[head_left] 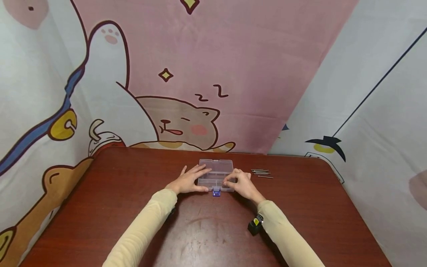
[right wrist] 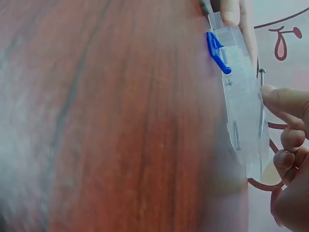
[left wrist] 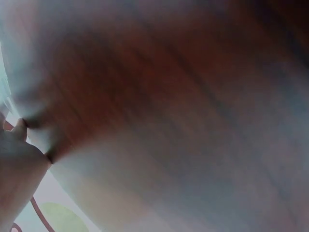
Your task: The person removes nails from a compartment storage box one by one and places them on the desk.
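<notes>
A clear plastic box [head_left: 209,183] with compartments sits on the table, its lid [head_left: 217,165] open on the far side and a blue latch [head_left: 216,192] at its near edge. My left hand [head_left: 187,181] rests against the box's left side, fingers spread; the left wrist view catches only part of that hand [left wrist: 19,169]. Over the right compartments, my right hand [head_left: 242,184] pinches a thin metal nail [right wrist: 262,79], clearer in the right wrist view. Another nail [right wrist: 236,135] shows through the box wall [right wrist: 241,106].
Several nails [head_left: 261,172] lie on the brown table [head_left: 300,207] just right of the box. A printed cloth [head_left: 253,74] with cartoon figures hangs behind the table and along its sides.
</notes>
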Tool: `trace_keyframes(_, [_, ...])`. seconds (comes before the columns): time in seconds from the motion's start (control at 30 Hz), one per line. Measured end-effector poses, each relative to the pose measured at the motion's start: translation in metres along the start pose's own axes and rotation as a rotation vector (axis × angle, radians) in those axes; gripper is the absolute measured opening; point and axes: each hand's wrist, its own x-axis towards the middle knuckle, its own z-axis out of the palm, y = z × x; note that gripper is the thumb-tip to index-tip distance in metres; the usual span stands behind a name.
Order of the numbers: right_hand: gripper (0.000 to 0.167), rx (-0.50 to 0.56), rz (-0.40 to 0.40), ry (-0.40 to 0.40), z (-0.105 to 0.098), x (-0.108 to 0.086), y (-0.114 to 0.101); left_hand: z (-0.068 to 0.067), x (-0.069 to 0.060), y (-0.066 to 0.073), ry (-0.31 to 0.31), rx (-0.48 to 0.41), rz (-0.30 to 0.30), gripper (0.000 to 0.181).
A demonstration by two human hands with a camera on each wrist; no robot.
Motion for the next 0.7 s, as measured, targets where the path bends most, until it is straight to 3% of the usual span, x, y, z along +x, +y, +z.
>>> trace_keyframes(0.7, [0.004,0.038,0.046,0.075,-0.022,-0.004,0.002,0.005,0.000,-0.004,-0.008,-0.003,0.004,0.079])
